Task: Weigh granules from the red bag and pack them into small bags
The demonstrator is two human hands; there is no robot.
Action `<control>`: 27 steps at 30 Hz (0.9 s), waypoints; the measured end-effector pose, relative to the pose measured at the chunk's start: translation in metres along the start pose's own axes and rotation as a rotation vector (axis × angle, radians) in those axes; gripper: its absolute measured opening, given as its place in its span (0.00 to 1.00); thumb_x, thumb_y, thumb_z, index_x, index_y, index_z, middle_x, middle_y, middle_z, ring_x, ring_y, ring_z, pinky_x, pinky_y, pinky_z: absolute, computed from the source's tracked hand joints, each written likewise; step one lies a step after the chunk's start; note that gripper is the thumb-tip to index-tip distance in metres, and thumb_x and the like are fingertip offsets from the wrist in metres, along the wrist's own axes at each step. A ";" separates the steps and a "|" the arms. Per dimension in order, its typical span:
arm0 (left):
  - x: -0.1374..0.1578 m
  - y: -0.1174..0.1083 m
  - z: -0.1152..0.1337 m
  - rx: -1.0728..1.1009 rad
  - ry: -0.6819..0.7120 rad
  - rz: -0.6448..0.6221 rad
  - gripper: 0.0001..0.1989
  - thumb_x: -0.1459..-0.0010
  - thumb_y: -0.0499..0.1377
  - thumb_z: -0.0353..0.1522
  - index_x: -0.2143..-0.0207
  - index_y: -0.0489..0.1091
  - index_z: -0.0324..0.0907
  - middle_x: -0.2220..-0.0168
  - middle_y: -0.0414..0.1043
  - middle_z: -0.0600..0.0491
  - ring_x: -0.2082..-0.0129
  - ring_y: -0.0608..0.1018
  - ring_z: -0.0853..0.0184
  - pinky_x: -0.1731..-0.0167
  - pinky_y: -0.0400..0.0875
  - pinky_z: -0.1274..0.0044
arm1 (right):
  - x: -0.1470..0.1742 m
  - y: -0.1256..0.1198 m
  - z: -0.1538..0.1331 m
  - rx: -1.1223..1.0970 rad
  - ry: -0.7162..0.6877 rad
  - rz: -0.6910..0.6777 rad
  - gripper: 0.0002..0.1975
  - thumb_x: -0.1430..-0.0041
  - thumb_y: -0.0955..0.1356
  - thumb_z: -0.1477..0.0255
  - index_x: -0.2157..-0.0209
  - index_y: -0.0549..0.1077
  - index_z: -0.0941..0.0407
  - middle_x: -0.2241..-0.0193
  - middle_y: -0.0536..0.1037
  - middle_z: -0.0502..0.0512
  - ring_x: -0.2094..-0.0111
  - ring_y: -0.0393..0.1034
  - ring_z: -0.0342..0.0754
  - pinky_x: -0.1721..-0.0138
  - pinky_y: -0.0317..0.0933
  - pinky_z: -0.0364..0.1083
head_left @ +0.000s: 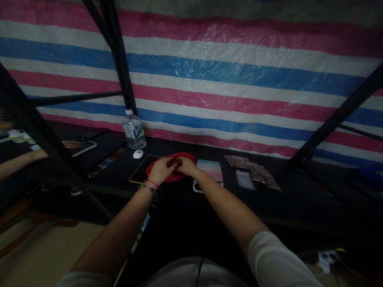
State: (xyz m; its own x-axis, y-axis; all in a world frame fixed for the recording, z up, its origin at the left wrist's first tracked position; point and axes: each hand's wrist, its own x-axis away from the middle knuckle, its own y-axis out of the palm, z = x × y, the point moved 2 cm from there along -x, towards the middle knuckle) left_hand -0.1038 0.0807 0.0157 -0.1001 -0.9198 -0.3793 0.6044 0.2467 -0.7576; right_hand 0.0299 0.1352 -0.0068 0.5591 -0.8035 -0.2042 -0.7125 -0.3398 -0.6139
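My left hand [162, 170] and my right hand [186, 165] meet above a red plastic bag [172, 176]. The fingers of both are closed and pinched around something small and brown [174, 162], too dark to name exactly. Beneath the bag's left side lies a flat dark tablet with a pale rim [140, 172]. Just right of the bag, under my right forearm, is a flat pink-and-blue object [211, 169] on top of a white-edged one [197, 187]. Farther right lie several small clear bags of brown bits [253, 169], with a whitish clear bag [245, 180] in front.
A clear plastic bottle [133, 130] stands at the back left, with a white rounded object [138, 154] before it. Black metal posts [118, 59] frame the black table [176, 145]. On the left, another person's hand [70, 145] is near a phone [85, 148]. Striped sheeting [224, 87] hangs behind.
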 end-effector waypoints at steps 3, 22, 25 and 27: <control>0.000 0.000 0.001 -0.011 -0.021 -0.004 0.15 0.44 0.56 0.38 0.58 0.75 0.42 0.60 0.77 0.50 0.61 0.77 0.62 0.57 0.69 0.74 | 0.002 0.000 -0.001 0.046 0.018 0.017 0.12 0.56 0.71 0.79 0.66 0.76 0.58 0.70 0.79 0.52 0.70 0.71 0.45 0.68 0.61 0.41; 0.001 0.004 0.000 0.117 -0.026 0.018 0.15 0.48 0.59 0.38 0.59 0.73 0.41 0.61 0.77 0.50 0.62 0.77 0.62 0.61 0.71 0.74 | -0.001 0.003 0.004 0.086 0.013 0.012 0.03 0.55 0.70 0.75 0.73 0.75 0.58 0.76 0.77 0.51 0.75 0.69 0.43 0.73 0.58 0.40; 0.000 0.005 -0.002 0.130 -0.031 0.016 0.17 0.48 0.59 0.38 0.57 0.72 0.41 0.60 0.76 0.49 0.62 0.78 0.62 0.60 0.71 0.74 | -0.001 0.002 0.006 0.058 0.008 0.015 0.05 0.55 0.70 0.76 0.71 0.76 0.57 0.75 0.78 0.50 0.73 0.70 0.44 0.70 0.60 0.40; 0.001 0.005 -0.003 0.142 -0.039 0.005 0.19 0.48 0.59 0.39 0.55 0.71 0.41 0.59 0.76 0.49 0.62 0.78 0.63 0.60 0.71 0.74 | 0.000 0.001 0.006 0.052 0.020 0.042 0.08 0.55 0.71 0.76 0.68 0.76 0.56 0.72 0.79 0.51 0.71 0.71 0.45 0.68 0.61 0.41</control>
State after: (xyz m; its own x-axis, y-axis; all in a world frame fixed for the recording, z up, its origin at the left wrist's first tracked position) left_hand -0.1036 0.0823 0.0099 -0.0678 -0.9305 -0.3600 0.7110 0.2081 -0.6717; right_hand 0.0318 0.1374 -0.0122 0.5205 -0.8263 -0.2152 -0.7115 -0.2804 -0.6443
